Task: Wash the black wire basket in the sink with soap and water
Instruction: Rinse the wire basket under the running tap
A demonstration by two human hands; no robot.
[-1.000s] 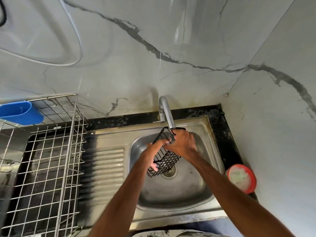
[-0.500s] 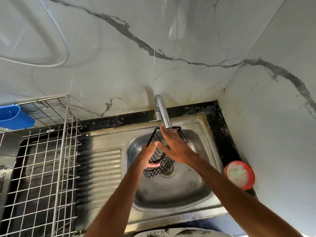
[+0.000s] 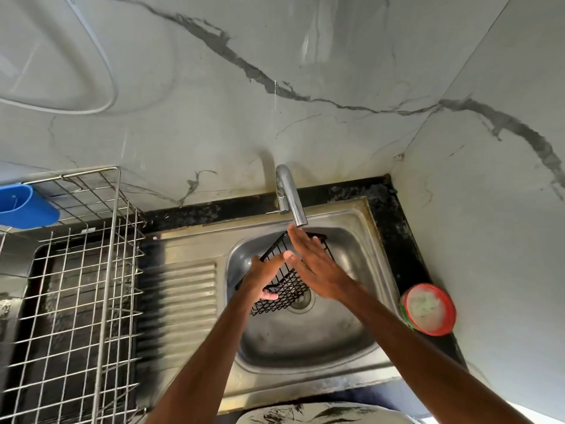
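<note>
Right hand had let go of the black wire basket, fingers now straight beneath the tap; left hand alone gripped it, tilted over the sink; rinse likely next

Black counter with inset steel sink, wire dish rack (left) and red-rimmed tub (right)

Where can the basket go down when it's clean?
The ribbed drainboard, between the silver wire rack and the sink bowl, is bare. So is the bowl's front floor. It is crowded under the tap, where the left hand holds the black wire basket and the right hand hovers open. The red tub fills the right counter.
</note>
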